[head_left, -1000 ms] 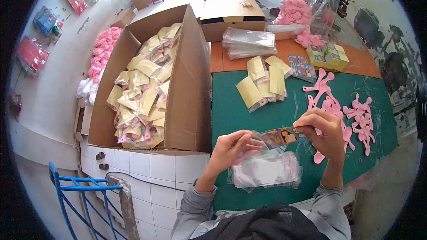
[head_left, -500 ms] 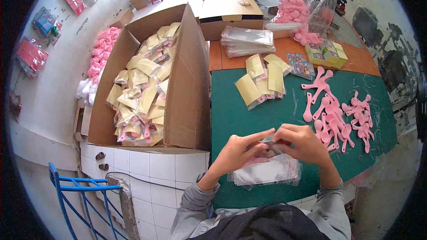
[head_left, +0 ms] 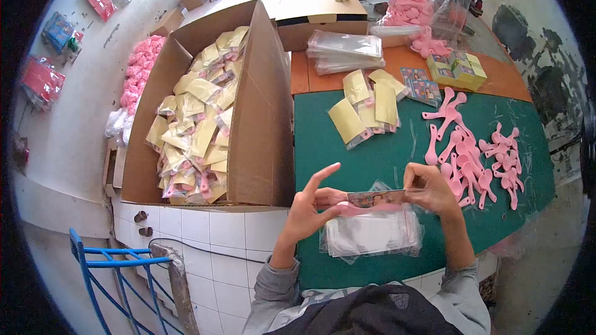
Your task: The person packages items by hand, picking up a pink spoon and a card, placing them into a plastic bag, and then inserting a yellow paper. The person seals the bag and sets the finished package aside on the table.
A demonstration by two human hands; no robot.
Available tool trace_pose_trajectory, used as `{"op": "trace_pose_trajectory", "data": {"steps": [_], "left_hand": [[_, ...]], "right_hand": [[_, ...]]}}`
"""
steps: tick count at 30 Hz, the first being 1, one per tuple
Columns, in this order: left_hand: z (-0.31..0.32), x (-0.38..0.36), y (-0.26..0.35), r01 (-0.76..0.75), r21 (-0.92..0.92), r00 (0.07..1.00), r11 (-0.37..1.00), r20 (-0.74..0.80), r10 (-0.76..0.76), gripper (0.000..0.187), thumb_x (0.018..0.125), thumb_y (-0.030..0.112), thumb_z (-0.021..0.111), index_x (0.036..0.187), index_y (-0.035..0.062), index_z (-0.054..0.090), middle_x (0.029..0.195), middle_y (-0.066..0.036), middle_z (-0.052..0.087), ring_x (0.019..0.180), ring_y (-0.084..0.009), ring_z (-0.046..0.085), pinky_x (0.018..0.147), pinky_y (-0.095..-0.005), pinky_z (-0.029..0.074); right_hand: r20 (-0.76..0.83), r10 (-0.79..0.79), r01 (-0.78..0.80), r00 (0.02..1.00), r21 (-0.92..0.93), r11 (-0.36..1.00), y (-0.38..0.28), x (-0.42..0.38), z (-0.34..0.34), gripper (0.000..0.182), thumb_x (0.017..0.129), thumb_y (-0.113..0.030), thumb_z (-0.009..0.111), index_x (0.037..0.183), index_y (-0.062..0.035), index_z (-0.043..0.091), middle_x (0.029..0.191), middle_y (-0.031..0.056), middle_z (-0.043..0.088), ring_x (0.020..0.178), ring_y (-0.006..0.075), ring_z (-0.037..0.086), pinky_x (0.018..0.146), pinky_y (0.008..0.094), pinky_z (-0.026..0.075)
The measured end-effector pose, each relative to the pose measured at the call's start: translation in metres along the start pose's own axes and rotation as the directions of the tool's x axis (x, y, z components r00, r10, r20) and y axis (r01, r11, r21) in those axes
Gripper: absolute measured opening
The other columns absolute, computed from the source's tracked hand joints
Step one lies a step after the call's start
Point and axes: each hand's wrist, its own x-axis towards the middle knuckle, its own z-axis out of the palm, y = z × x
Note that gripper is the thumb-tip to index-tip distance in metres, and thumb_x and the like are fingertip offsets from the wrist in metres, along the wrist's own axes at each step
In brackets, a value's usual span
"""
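Observation:
My left hand [head_left: 310,208] and my right hand [head_left: 431,189] hold the two ends of a small clear bag [head_left: 375,201] with a printed picture card and a pink spoon inside. The bag lies level between them, just above a stack of empty clear zip bags [head_left: 372,236] on the green mat [head_left: 347,161]. My left index finger points up and away. A pile of loose pink spoons [head_left: 465,155] lies just right of my right hand.
A big open cardboard box [head_left: 261,118] of packed yellow-backed bags stands at the left. Several packed bags [head_left: 366,108] lie on the mat, with picture cards [head_left: 421,84], yellow boxes [head_left: 456,69], clear bags [head_left: 344,49] and a sack of pink spoons [head_left: 416,9] behind.
My hands came together over the bag stack, then drew apart sideways; the card now sits inside the bag with the pink spoon, held flat between both hands.

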Motion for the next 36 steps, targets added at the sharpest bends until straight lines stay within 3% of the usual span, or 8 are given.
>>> {"op": "trace_pose_trajectory", "data": {"steps": [5,11,14,17,19,21,26,36], "left_hand": [[0.006,-0.001,0.001,0.124,-0.044,0.987,0.991,-0.101,-0.128,0.068,0.079,0.002,0.067,0.137,0.0093,0.032,0.086,-0.010,0.065,0.079,-0.0106,0.061,0.070,-0.0234,0.049],[0.014,-0.005,-0.004,0.158,0.075,0.987,0.985,-0.046,-0.155,0.064,0.079,0.005,0.068,0.135,0.0083,0.036,0.079,-0.006,0.064,0.076,-0.0064,0.057,0.065,-0.0205,0.047],[0.015,-0.006,-0.010,0.190,0.135,0.982,0.972,-0.044,-0.186,0.064,0.079,0.007,0.069,0.134,0.0078,0.036,0.078,-0.004,0.064,0.075,-0.0062,0.057,0.064,-0.0204,0.047],[0.016,-0.005,-0.012,0.112,0.248,0.988,0.962,-0.129,-0.082,0.064,0.080,0.011,0.069,0.134,0.0066,0.035,0.081,-0.007,0.064,0.073,-0.0098,0.060,0.062,-0.0227,0.049],[0.024,-0.003,-0.024,-0.080,0.337,0.954,0.938,-0.248,0.170,0.064,0.081,0.017,0.067,0.133,0.0053,0.033,0.083,-0.010,0.064,0.070,-0.0132,0.062,0.061,-0.0260,0.051],[0.028,-0.009,-0.030,0.001,0.293,0.984,0.956,-0.169,0.051,0.066,0.085,0.016,0.062,0.136,0.0040,0.023,0.092,-0.013,0.064,0.080,-0.0177,0.064,0.063,-0.0288,0.054],[0.042,-0.024,-0.034,0.302,-0.282,0.953,0.911,0.090,-0.288,0.063,0.096,0.010,0.037,0.141,0.0069,-0.007,0.106,-0.018,0.060,0.095,-0.0252,0.063,0.074,-0.0335,0.056],[0.033,-0.032,-0.034,0.429,-0.278,0.902,0.860,0.075,-0.426,0.057,0.095,0.004,0.036,0.144,0.0110,0.007,0.107,-0.019,0.059,0.096,-0.0221,0.061,0.082,-0.0351,0.053]], "right_hand": [[0.078,0.229,-0.240,0.970,0.181,0.954,-0.016,-0.009,0.010,0.015,0.074,-0.003,0.071,0.080,0.0001,0.059,0.073,-0.0020,0.058,0.068,0.0054,0.053,0.065,0.0203,0.045],[-0.132,0.111,-0.058,0.985,0.352,0.934,0.016,-0.014,0.026,0.016,0.069,-0.007,0.074,0.076,-0.0009,0.061,0.071,0.0003,0.060,0.065,0.0050,0.053,0.056,0.0185,0.039],[-0.217,-0.031,0.051,0.976,0.085,0.995,0.021,-0.011,0.028,0.017,0.070,-0.007,0.074,0.079,-0.0004,0.062,0.070,-0.0003,0.059,0.063,0.0048,0.052,0.056,0.0188,0.040],[-0.151,0.055,-0.038,0.987,0.114,0.993,0.008,-0.012,0.030,0.018,0.070,-0.006,0.074,0.081,-0.0006,0.062,0.074,0.0010,0.061,0.065,0.0060,0.054,0.056,0.0198,0.042],[-0.322,-0.119,0.084,0.939,-0.121,0.989,0.011,-0.010,0.033,0.017,0.071,-0.005,0.073,0.082,0.0005,0.063,0.077,0.0057,0.063,0.067,0.0097,0.057,0.059,0.0232,0.044],[-0.383,-0.288,0.093,0.878,-0.453,0.886,-0.013,-0.006,0.039,0.021,0.073,-0.006,0.070,0.092,-0.0002,0.063,0.085,0.0126,0.065,0.071,0.0180,0.063,0.063,0.0290,0.049],[0.020,-0.289,0.248,0.957,-0.574,0.781,-0.009,0.000,0.063,0.031,0.073,-0.011,0.068,0.102,-0.0046,0.061,0.095,0.0144,0.062,0.086,0.0271,0.061,0.073,0.0352,0.050],[0.161,-0.235,0.283,0.959,-0.632,0.721,0.014,0.000,0.084,0.015,0.071,-0.012,0.066,0.079,-0.0026,0.057,0.083,0.0123,0.053,0.082,0.0302,0.055,0.073,0.0387,0.046]]}}
